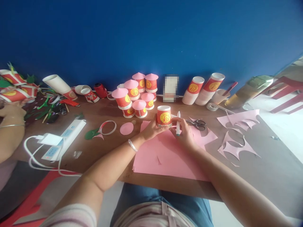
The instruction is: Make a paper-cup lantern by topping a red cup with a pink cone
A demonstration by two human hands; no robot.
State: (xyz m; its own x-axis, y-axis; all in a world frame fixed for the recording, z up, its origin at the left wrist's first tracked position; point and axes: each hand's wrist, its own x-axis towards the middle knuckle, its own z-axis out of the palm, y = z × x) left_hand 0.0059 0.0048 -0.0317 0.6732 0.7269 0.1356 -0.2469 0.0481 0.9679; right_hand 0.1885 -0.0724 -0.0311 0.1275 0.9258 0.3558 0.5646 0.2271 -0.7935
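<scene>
My left hand [151, 130], with a bracelet at its wrist, is closed round a red paper cup [164, 117] with a yellow emblem, its open rim facing up. My right hand [186, 134] grips a white marker [178, 123] with a teal lower end. Its fingertips reach the cup's right side; whether they press on it I cannot tell. Beneath both hands lies pink paper [163, 157]. Black-handled scissors [198, 124] rest on the paper just beyond my right hand. A pink paper disc [126, 128] is to the left of my left hand.
Several red cups with pink cone tops [131, 88] stand near the blue wall. Stacked paper cups [193, 91], a tape roll [212, 106] and pink offcuts [236, 146] lie right. A power strip [66, 138] with white cables is at left, near another person's arm [11, 132].
</scene>
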